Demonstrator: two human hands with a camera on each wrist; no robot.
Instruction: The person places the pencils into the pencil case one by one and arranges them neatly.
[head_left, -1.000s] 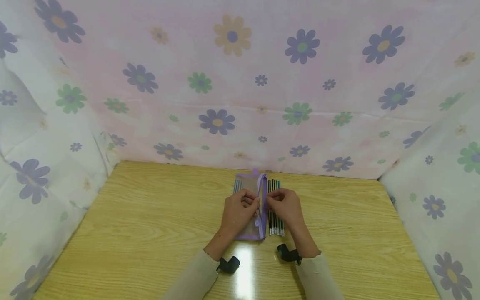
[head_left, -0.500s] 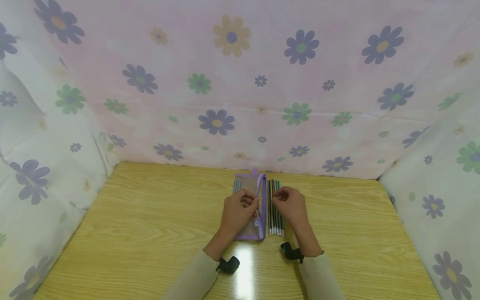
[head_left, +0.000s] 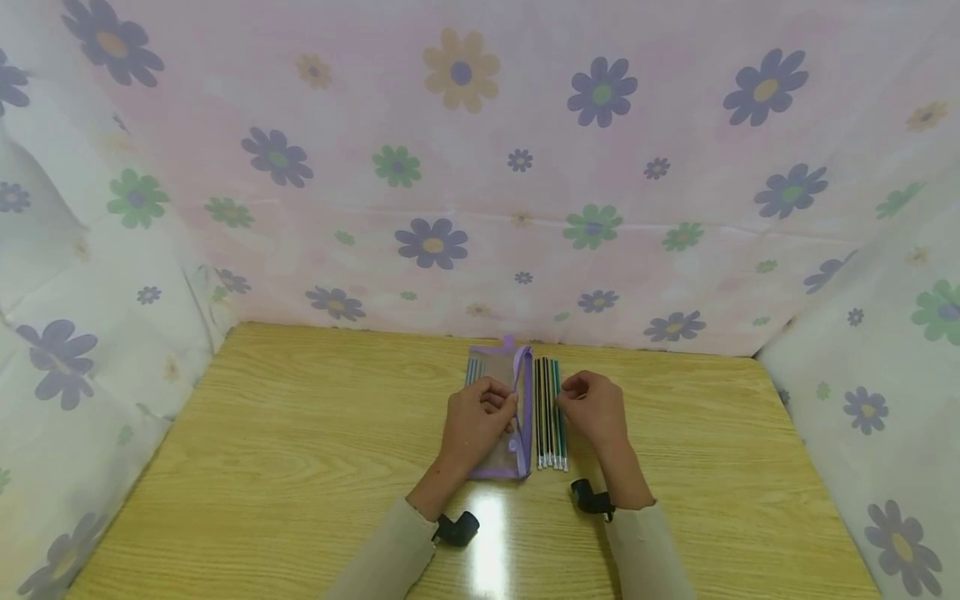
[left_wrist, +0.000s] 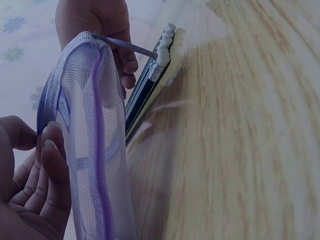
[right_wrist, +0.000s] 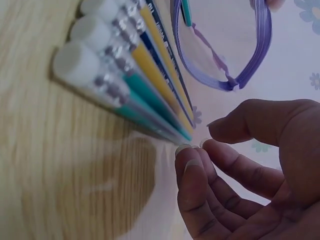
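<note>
A purple-edged mesh pencil case [head_left: 497, 368] lies on the table with its long zipped side parted. My left hand [head_left: 474, 425] pinches the near lip of that opening between thumb and fingers. Just right of the case lies a row of several pencils [head_left: 551, 433], teal, yellow and dark, with white erasers toward me. Beside the row's right side is my right hand [head_left: 596, 408], fingers bent and holding nothing. In the right wrist view, its fingertips [right_wrist: 187, 155] are close to the outer teal pencil [right_wrist: 150, 122], with the thumb apart from them.
Bluish sticks [head_left: 474, 370] show along the case's left edge, partly behind the left hand. The wooden table [head_left: 300, 433] ends at a flowered cloth wall [head_left: 525, 208] at the back. Similar cloth hangs at both sides. A black wrist camera [head_left: 459, 529] sits on the left wrist.
My right hand has moved right, from the case's opening across the pencils to their right side. The left hand has kept its pinch on the case in place.
</note>
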